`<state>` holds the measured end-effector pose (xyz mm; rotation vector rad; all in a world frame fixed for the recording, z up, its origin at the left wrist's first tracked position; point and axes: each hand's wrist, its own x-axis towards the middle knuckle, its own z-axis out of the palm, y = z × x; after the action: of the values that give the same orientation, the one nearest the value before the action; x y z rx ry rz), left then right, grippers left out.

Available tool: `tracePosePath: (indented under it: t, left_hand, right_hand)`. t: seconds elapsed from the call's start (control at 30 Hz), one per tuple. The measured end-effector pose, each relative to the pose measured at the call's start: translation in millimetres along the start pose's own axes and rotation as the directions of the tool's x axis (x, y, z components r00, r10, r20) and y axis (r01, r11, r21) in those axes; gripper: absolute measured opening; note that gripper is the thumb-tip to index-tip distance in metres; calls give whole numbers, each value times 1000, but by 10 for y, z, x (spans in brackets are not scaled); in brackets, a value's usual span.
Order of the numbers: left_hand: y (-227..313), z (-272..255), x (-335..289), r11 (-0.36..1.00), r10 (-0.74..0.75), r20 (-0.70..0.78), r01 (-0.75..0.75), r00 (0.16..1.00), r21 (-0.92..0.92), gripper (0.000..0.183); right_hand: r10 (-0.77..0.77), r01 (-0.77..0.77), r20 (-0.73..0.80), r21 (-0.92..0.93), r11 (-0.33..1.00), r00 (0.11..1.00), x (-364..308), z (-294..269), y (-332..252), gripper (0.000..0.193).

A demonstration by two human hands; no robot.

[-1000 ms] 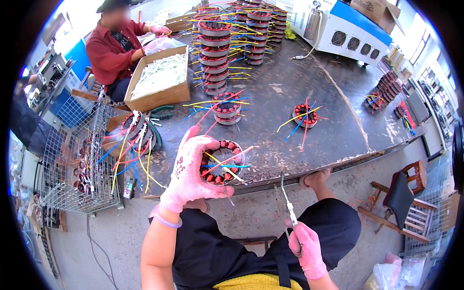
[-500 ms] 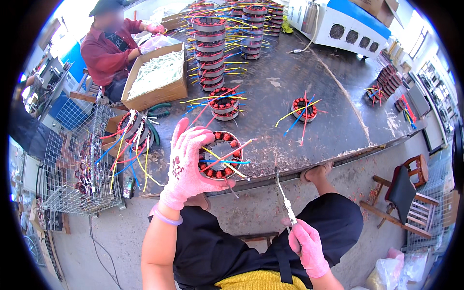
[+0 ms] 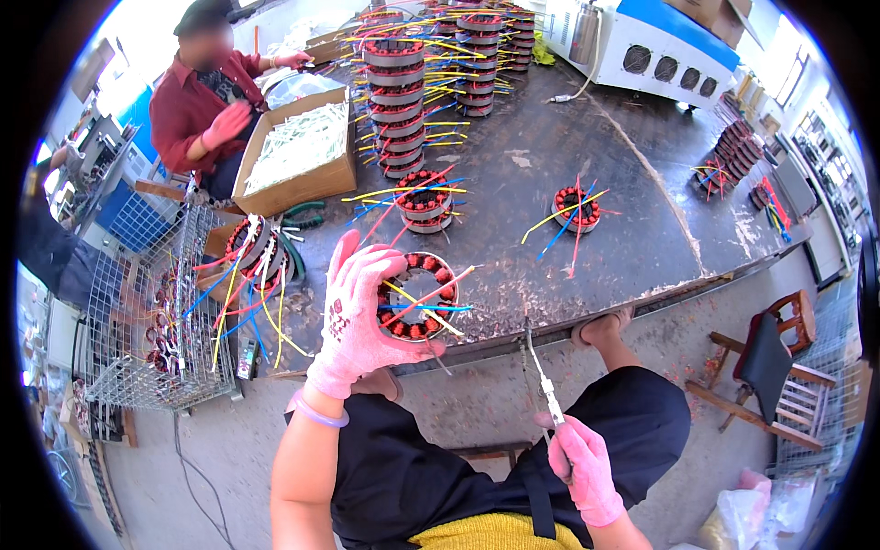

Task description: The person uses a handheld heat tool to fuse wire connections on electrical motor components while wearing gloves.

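Nearest you, your right hand [image 3: 579, 463] is curling shut around the grip of a slim metal tool [image 3: 541, 376], its thin tip pointing up toward the table's near edge. Your left hand [image 3: 367, 312], in a pink knit glove, is spreading its fingers over the left side of a ring-shaped stator [image 3: 417, 295], thumb hooking under the rim, right at the near edge of the table [image 3: 550, 183].

The stator is looking heavy and rigid for its size: a steel ring packed with red-coated copper windings, so you are best gripping the hard outer rim. The yellow, red and blue leads sticking out are limp and easy to snag, and the winding enamel probably scratches.

Just beyond, 1 stacked pair of stators [image 3: 423, 202] is sitting mid-table, with a lone stator [image 3: 577, 206] to its right. Toward the far edge, tall stator stacks [image 3: 394, 101] are bristling with yellow leads beside a cardboard box [image 3: 298, 151], where a person in red [image 3: 206, 105] is working.
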<state>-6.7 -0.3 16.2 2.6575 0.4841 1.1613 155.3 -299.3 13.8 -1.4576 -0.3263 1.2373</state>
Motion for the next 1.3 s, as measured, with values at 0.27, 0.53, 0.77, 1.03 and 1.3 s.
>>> tracePosePath:
  t: [0.27, 0.53, 0.77, 1.03, 1.3]
  left_hand:
    - [-143, 76, -54, 965, -259, 78, 254, 963, 66, 92]
    - [-639, 288, 882, 792, -574, 110, 584, 812, -179, 85]
    - [-817, 647, 1084, 825, -559, 110, 539, 822, 168, 91]
    - [-1006, 706, 1010, 862, -507, 144, 494, 850, 117, 90]
    - [-985, 671, 961, 893, -402, 199, 335, 893, 301, 103]
  right_hand:
    - [-76, 76, 3, 104, 992, 997, 7, -276, 101, 42]
    - [-70, 66, 19, 161, 985, 997, 78, -662, 136, 39]
    - [-67, 69, -18, 243, 968, 998, 140, -903, 218, 40]
    - [-54, 65, -50, 252, 966, 997, 203, -887, 173, 40]
    - [-69, 76, -37, 205, 976, 997, 162, -813, 125, 43]
